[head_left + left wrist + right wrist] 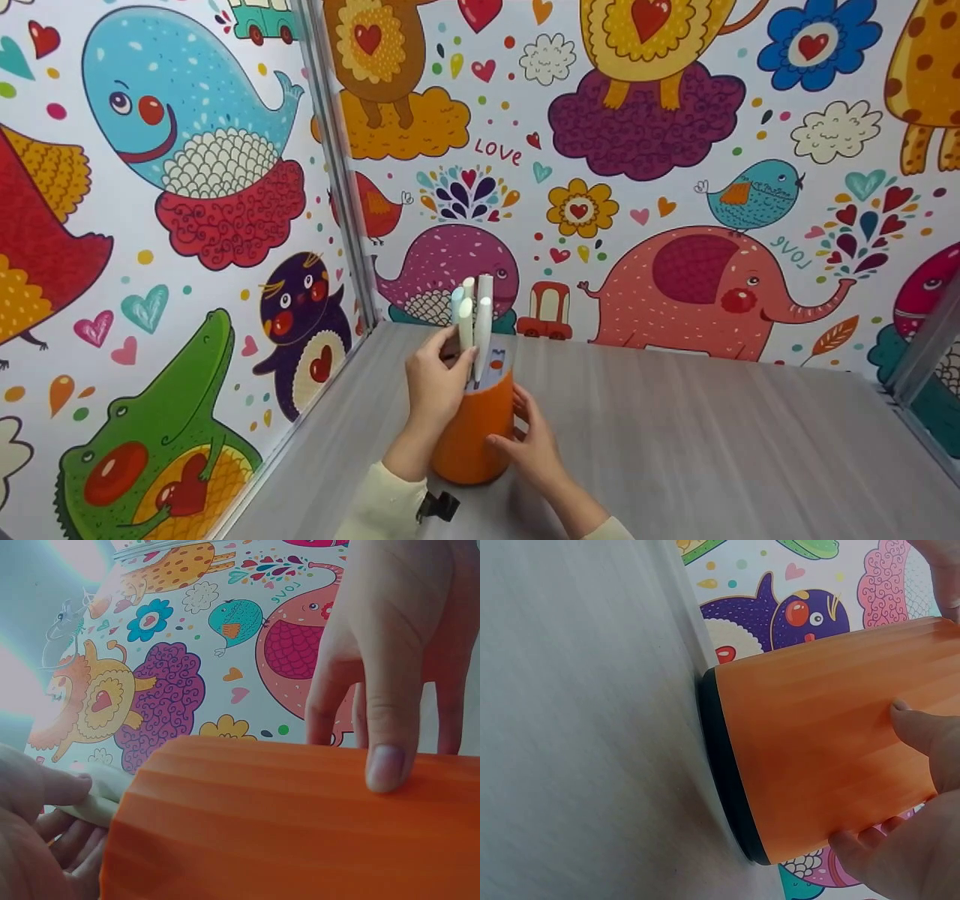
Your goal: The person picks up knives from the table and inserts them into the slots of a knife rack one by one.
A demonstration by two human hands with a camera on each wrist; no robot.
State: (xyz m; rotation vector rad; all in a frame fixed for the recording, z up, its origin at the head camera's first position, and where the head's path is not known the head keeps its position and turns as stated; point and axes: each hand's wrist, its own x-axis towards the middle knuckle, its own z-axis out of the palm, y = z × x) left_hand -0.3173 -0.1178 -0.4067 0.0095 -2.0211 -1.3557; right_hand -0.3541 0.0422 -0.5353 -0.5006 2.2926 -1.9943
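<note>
An orange knife block (pixel 472 439) with a ribbed side and a dark base (pixel 727 772) stands upright on the table. Several pale knife handles (pixel 484 300) in white, cream and light blue rise from its grey slotted top. My left hand (pixel 439 382) is at the top left of the block, thumb and fingers around a pale knife handle (pixel 96 808); its blade is hidden. My right hand (pixel 536 446) holds the block's right side, thumb on the front and fingers around the far side, as the right wrist view (pixel 922 825) also shows.
The grey wood-grain table (pixel 675 450) spreads to the right of the block. Printed cartoon walls stand behind (pixel 660 187) and at the left (pixel 187 285), meeting in a metal-trimmed corner. A black clip (pixel 439 506) sits at my left cuff.
</note>
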